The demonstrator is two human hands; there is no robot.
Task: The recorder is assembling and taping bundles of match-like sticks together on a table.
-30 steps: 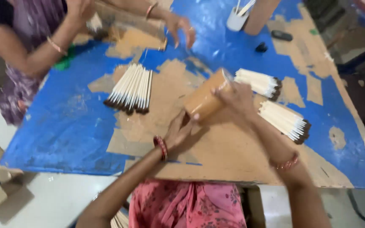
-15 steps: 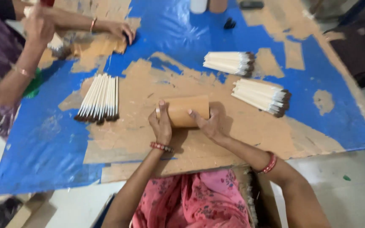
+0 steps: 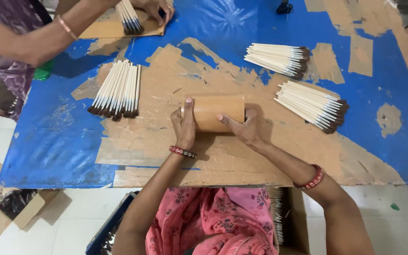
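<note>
Both hands clamp the brown tube (image 3: 213, 113) flat on the table (image 3: 48, 141), left hand (image 3: 185, 126) and right hand (image 3: 244, 128) gripping it so it can't roll

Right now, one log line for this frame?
left hand: on brown paper roll | right hand: on roll | roll: lying on table

Under the left hand (image 3: 184, 128) and right hand (image 3: 244, 128) lies a paper roll (image 3: 213, 112), tan, smooth and matt like cardboard. The table (image 3: 53, 141) beneath them wears a glossy blue plastic film, torn away to rough brown board around the hands. Right of the right hand, a bundle of sticks (image 3: 310, 105) looks like pale matt wood with dark coated tips.
</note>
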